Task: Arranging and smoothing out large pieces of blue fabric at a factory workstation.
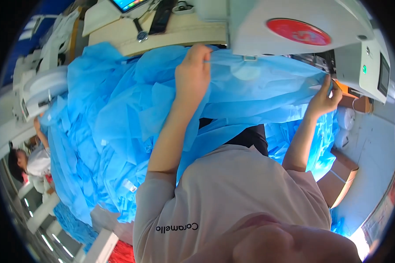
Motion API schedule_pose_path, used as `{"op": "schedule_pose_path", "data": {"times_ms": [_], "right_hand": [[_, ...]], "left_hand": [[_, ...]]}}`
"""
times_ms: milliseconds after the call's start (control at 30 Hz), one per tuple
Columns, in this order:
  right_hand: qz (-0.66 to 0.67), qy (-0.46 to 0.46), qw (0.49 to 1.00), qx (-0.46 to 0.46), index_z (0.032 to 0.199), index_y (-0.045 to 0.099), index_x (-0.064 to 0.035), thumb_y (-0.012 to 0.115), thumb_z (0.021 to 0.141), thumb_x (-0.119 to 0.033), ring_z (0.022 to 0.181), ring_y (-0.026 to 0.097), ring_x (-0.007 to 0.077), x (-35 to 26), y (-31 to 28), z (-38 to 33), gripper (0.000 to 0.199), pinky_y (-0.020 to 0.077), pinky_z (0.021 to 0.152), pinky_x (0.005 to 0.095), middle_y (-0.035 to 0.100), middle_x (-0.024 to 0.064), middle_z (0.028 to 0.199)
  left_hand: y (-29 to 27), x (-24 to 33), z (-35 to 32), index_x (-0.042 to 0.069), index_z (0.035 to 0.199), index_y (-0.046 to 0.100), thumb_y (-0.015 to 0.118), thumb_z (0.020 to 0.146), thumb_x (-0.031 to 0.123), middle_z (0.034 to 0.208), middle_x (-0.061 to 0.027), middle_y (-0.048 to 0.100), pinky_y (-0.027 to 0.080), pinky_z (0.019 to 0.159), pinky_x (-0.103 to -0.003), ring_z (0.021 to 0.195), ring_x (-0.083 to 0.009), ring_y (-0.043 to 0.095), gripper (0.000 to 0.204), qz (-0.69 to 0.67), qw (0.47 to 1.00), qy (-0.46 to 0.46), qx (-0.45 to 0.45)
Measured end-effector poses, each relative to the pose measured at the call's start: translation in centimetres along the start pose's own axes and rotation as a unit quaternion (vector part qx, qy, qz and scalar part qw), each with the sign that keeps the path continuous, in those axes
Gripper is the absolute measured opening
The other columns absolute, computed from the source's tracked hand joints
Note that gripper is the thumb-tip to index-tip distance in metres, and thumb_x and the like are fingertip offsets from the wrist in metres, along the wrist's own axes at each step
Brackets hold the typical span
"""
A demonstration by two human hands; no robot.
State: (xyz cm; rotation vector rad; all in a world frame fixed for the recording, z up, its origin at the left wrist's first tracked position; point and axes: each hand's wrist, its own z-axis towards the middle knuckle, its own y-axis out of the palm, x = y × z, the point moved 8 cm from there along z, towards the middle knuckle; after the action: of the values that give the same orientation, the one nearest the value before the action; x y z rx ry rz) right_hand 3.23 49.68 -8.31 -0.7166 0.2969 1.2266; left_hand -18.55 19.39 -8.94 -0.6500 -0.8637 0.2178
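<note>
Thin, light-blue fabric (259, 98) is stretched between my hands along the front of a white sewing machine (254, 26) with a red oval badge. My left hand (192, 79) is closed in a fist on the fabric's far edge, left of the machine head. At the right, my right hand (324, 103) pinches the edge close to the metal parts under the machine's end. The span between my hands looks fairly taut, with soft folds below it. What lies under the machine head is mostly hidden.
A large heap of the same blue fabric (96, 114) spreads to the left. On the tabletop (184, 28) lie a watch (141, 34) and a dark phone (162, 16). A cardboard box (340, 175) stands at the right. Another person (35, 160) sits at the far left beside a machine.
</note>
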Motion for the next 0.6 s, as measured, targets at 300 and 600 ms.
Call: {"op": "schedule_pose_path", "data": {"times_ms": [300, 600], "right_hand": [[-0.041, -0.02, 0.998, -0.032, 0.08, 0.066, -0.0028, 0.075, 0.078, -0.017, 0.076, 0.052, 0.0167, -1.2, 0.6, -0.3, 0.016, 0.0413, 0.074, 0.0306, 0.06, 0.0033, 0.077], [0.126, 0.116, 0.983, 0.061, 0.081, 0.062, -0.0009, 0.071, 0.082, -0.013, 0.075, 0.05, 0.0113, 1.0, -1.4, -1.5, 0.015, 0.0408, 0.071, 0.026, 0.058, 0.0014, 0.076]], "left_hand": [[-1.1, -0.4, -0.6, 0.005, 0.095, 0.061, 0.06, 0.08, -0.001, 0.088, -0.0117, 0.063, 0.049, 0.06, -0.034, 0.071, -0.028, 0.062, 0.016, 0.022, 0.997, -0.07, -0.035], [-1.6, 1.4, -1.9, 0.006, 0.093, 0.061, 0.059, 0.078, -0.003, 0.087, -0.0102, 0.063, 0.049, 0.06, -0.034, 0.076, -0.0279, 0.062, 0.018, -0.008, 0.993, -0.079, -0.081]]}}
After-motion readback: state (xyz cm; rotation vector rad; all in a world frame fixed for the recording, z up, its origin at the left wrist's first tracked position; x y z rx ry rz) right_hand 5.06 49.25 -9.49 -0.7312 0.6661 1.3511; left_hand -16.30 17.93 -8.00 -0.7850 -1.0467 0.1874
